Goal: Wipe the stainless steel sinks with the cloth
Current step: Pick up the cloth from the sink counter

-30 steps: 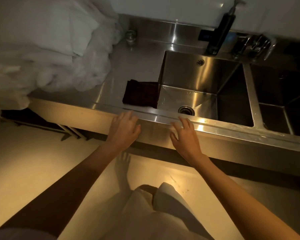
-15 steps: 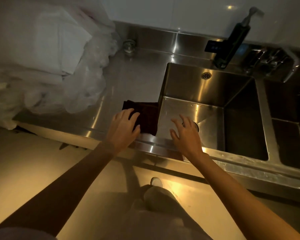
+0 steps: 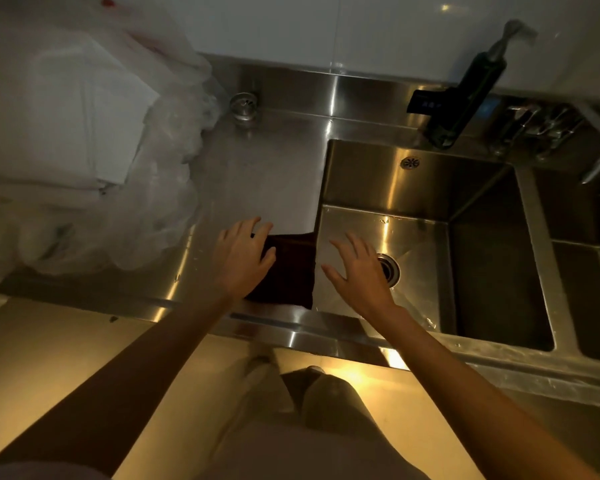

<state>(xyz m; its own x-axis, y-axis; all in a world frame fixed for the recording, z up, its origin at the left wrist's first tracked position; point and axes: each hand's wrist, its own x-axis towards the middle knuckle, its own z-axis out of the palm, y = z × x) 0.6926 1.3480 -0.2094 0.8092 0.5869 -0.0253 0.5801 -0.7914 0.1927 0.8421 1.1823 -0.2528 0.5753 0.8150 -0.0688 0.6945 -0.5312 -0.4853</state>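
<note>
A dark cloth (image 3: 288, 271) lies flat on the steel counter, its right edge at the rim of the left sink (image 3: 430, 188). My left hand (image 3: 243, 258) rests on the cloth's left part, fingers spread. Over the left sink's near left corner hovers my right hand (image 3: 357, 271), fingers apart and empty, just left of the round drain (image 3: 388, 268). A second sink (image 3: 582, 271) lies at the right edge, mostly dark and cut off by the frame.
A bulky clear plastic bag holding white folded sheets (image 3: 84, 150) fills the counter's left side. A small metal strainer cup (image 3: 245, 110) stands by the backsplash. A dark pump bottle (image 3: 465, 98) and a chrome faucet (image 3: 568, 133) sit behind the sinks.
Both hands moved forward from the counter's front edge. My left hand now lies on the cloth and my right hand is over the left sink. The view came closer.
</note>
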